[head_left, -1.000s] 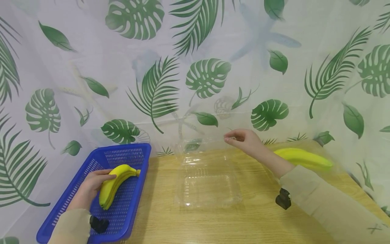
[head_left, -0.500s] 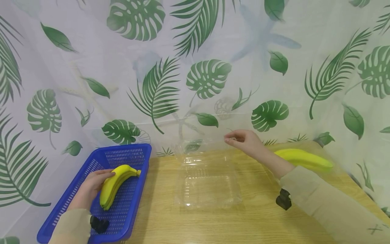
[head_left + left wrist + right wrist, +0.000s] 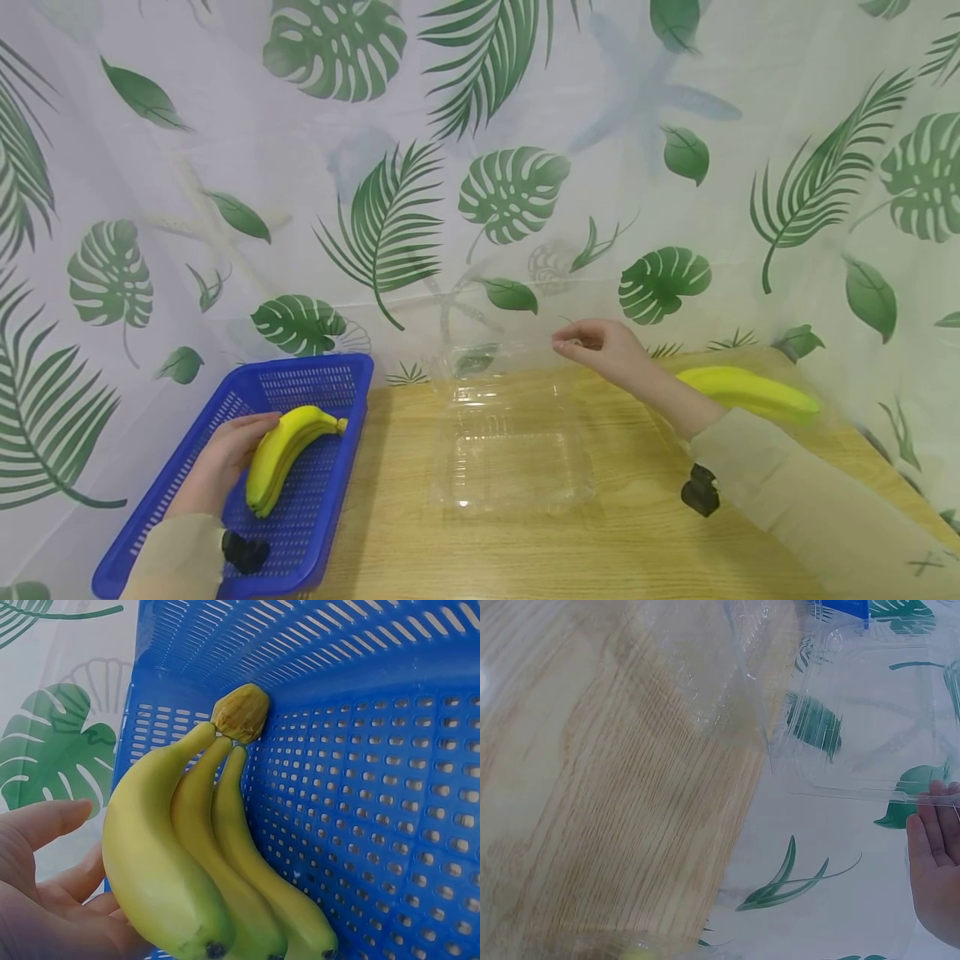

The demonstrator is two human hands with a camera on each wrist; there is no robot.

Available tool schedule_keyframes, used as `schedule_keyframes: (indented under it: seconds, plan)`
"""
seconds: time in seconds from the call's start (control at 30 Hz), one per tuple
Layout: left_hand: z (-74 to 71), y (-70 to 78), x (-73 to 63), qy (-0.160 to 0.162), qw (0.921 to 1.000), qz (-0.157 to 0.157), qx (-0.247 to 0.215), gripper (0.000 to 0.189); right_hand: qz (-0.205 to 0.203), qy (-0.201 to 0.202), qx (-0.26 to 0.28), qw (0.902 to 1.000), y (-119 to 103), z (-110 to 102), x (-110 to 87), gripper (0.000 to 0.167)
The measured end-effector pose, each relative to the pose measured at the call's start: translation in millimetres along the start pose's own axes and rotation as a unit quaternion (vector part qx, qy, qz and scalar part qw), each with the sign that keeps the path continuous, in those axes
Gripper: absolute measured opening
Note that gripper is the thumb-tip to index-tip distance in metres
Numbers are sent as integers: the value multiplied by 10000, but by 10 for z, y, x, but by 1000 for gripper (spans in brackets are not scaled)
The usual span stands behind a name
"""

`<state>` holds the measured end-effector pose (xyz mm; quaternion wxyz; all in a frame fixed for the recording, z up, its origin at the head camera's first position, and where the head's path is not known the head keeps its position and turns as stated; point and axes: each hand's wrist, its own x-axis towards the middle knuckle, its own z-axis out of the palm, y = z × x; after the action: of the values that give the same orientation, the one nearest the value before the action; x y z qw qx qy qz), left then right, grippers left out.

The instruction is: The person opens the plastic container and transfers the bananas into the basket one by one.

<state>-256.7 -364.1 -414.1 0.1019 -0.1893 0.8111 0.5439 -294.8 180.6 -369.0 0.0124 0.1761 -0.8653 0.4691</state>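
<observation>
In the head view my left hand (image 3: 225, 454) is in the blue basket beside a bunch of yellow bananas (image 3: 288, 454). The left wrist view shows its upper digit straight and off the fruit, while other fingers (image 3: 82, 877) lie against the bunch's near side, their tips partly hidden. The bananas (image 3: 161, 847) are joined at a brown stem. My right hand (image 3: 600, 346) pinches the edge of the raised lid of a clear plastic clamshell container (image 3: 517, 500). In the right wrist view the fingers (image 3: 930, 825) reach the lid's rim (image 3: 855, 793). The container's base shows nothing inside.
The blue perforated basket (image 3: 348, 483) stands on the left of the wooden table (image 3: 465, 558). A yellow banana (image 3: 750, 392) lies in clear plastic behind the right forearm. A leaf-printed curtain (image 3: 487, 108) hangs right behind the table.
The left hand's top digit has lifted slightly off the bananas and drawn back to the left. The bunch, the right hand and the container have stayed put.
</observation>
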Motion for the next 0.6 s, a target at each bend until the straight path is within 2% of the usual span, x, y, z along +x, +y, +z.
schedule_keyframes:
  seconds: [0.6]
  plan:
    - [-1,56,-52,102,9992,74,-368,63,4,-13,-119,9999,37,-16,3,36]
